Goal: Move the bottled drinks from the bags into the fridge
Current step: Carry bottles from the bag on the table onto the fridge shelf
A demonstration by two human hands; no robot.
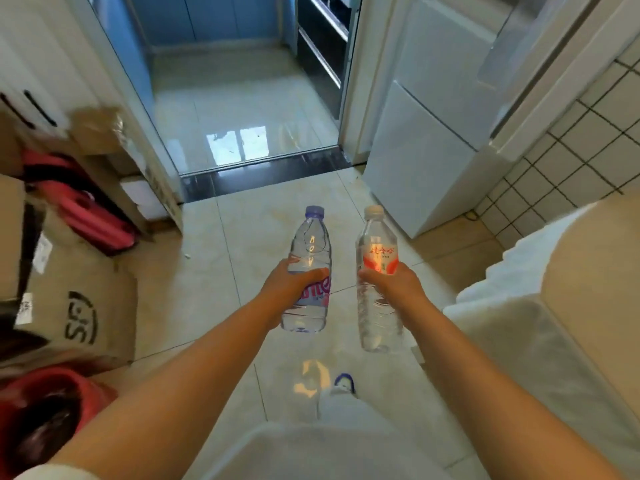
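My left hand (289,287) grips a clear water bottle with a purple cap (310,244) around its middle, held upright over the tiled floor. My right hand (394,284) grips a second clear water bottle with a white cap and a red label (377,237), also upright. The two bottles stand side by side, a small gap between them. The white fridge (426,140) stands ahead on the right, its doors closed, against a tiled wall. No bag is in view.
Cardboard boxes (79,306) and pink items (83,209) pile up along the left. A red bucket (45,417) sits at the lower left. A doorway with a dark threshold (263,171) opens ahead. A beige cushioned seat (554,323) fills the right side.
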